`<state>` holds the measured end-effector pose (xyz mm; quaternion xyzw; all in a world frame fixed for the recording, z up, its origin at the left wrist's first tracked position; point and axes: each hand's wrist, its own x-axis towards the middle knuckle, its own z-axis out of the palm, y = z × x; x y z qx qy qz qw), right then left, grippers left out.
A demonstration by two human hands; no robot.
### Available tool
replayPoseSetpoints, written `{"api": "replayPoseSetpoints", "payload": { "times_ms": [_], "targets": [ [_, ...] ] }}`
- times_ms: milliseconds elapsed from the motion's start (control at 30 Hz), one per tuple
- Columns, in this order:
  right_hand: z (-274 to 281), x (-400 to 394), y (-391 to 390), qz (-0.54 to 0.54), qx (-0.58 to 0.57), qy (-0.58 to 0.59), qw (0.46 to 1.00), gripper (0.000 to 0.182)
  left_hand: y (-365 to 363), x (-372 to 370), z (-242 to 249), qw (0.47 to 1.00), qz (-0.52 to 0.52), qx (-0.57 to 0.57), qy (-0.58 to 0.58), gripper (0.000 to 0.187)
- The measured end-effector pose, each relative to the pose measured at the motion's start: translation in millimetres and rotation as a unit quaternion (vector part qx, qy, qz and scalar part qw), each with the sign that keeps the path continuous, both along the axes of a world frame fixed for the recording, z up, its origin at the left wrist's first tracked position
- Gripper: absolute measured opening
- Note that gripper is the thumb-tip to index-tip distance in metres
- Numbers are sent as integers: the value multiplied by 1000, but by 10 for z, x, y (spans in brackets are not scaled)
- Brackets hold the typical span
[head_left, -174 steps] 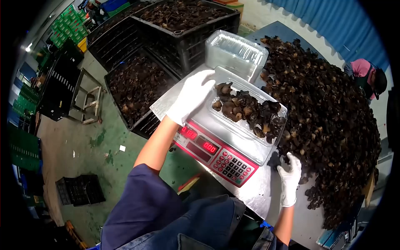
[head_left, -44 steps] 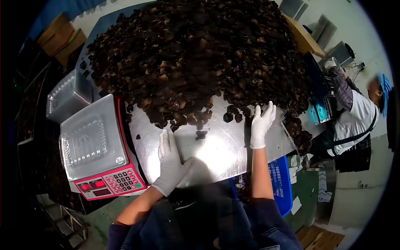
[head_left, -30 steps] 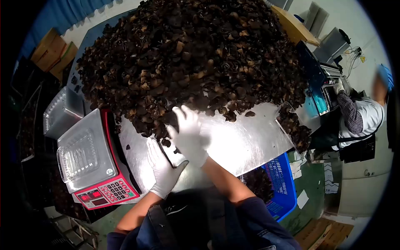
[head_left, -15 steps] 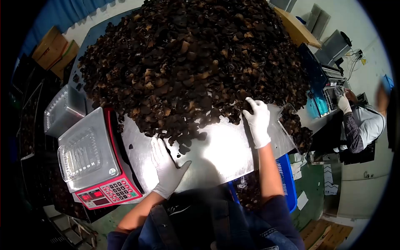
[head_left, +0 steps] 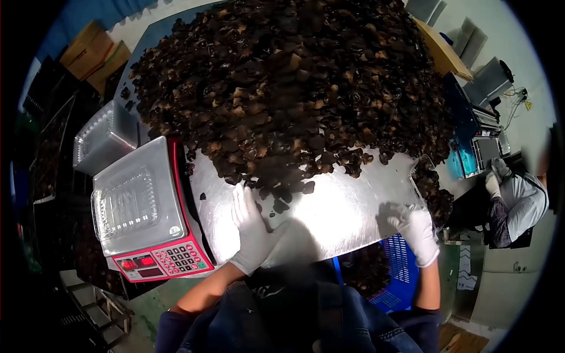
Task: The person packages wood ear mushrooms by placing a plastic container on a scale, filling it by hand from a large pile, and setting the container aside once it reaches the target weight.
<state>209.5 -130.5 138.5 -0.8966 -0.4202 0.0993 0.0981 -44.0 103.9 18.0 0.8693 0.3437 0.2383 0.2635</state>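
Observation:
A large heap of dark brown, flake-like pieces point(head_left: 282, 88) covers most of the metal table point(head_left: 335, 217). My left hand point(head_left: 253, 232), in a white glove, rests on the table at the heap's near edge, fingers spread and holding nothing. A few loose pieces lie just right of its fingertips. My right hand point(head_left: 416, 232), also gloved, is over the table's front right edge, beside a clear tray of dark pieces point(head_left: 432, 191). Its fingers are bent, and whether anything is between them cannot be made out.
A red and silver scale point(head_left: 141, 203) with an empty clear tray point(head_left: 126, 203) stands left, near stacked clear trays point(head_left: 106, 138). A blue basket point(head_left: 397, 265) sits below the front edge. At the right, a gloved co-worker point(head_left: 518, 203) is beside a machine point(head_left: 485, 153).
My right hand has moved right and toward me, away from the heap's edge, and its fingers are more bent. The view has shifted slightly. The left hand is a little more upright, still beside the heap.

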Motion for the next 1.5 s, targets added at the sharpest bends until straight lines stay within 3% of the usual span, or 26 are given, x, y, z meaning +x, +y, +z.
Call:
{"api": "replayPoseSetpoints", "payload": {
  "times_ms": [33, 67, 100, 200, 267, 300, 333, 400, 433, 533, 600, 700, 767, 833, 967, 1133, 1167, 1233, 1300, 1400, 1500],
  "targets": [
    [-291, 66, -14, 24, 28, -106, 994, 32, 53, 58, 87, 1000, 4, 2, 2, 114],
    [-451, 120, 134, 8, 36, -95, 995, 35, 121, 137, 211, 999, -31, 37, 12, 107],
    [-481, 59, 374, -3, 142, -66, 988, 39, 186, 227, 312, 995, -65, 72, 22, 101],
    [-746, 34, 1059, 1, 225, -88, 970, 54, 407, 645, 422, 989, -65, 131, 9, 84],
    [-808, -75, 1470, 20, 241, -101, 965, 61, 599, 842, 447, 985, -87, 138, 58, 48],
    [-828, -144, 1594, 46, 239, -32, 969, 56, 693, 890, 431, 981, -105, 122, 109, 34],
    [-886, -229, 1659, 81, 231, -45, 968, 53, 755, 925, 398, 980, -103, 124, 115, 34],
    [-871, -376, 1711, 136, 213, -65, 965, 46, 838, 946, 464, 986, -48, 119, 103, 12],
    [-886, -424, 1690, 131, 214, -63, 966, 44, 837, 844, 489, 994, -41, 104, -2, 9],
    [-896, -569, 1716, 133, 224, -31, 965, 55, 751, 532, 661, 987, -34, 62, -143, 9],
    [-876, -693, 1816, 165, 209, -33, 963, 68, 600, 343, 618, 993, -38, 18, -108, 12],
    [-1037, -708, 1863, 234, 178, -80, 953, 52, 295, 51, 444, 996, -72, -12, -58, 15],
    [-1013, -663, 1722, 187, 228, -55, 954, 26, 115, -86, 283, 991, -108, -21, -78, 23],
    [-998, -533, 1546, 150, 255, -77, 952, 19, 18, -156, 81, 986, -152, -48, -46, 38],
    [-1056, -432, 1275, 59, 261, -92, 959, 18, 6, -188, 113, 986, -146, -65, -41, 43],
    [-1006, -571, 1334, 22, 292, -101, 951, 29, 235, 25, 225, 995, -98, 21, -13, 49],
    [-946, -612, 1391, 32, 311, -97, 945, 38, 273, 97, 213, 995, -99, 20, -14, 49],
    [-986, -646, 1376, 80, 272, -81, 955, 38, 347, 233, 113, 991, -95, 94, 29, 38],
    [-1080, -657, 1257, 116, 222, -82, 965, 31, 326, 253, 64, 988, -127, 86, 28, 37],
    [-986, -542, 1130, 88, 279, -76, 953, 25, 166, 189, 111, 964, -245, 91, 37, 43],
    [-937, -290, 1268, 42, 329, -82, 940, 29, 77, 154, 124, 959, -244, 135, 43, 39]
  ]
}}
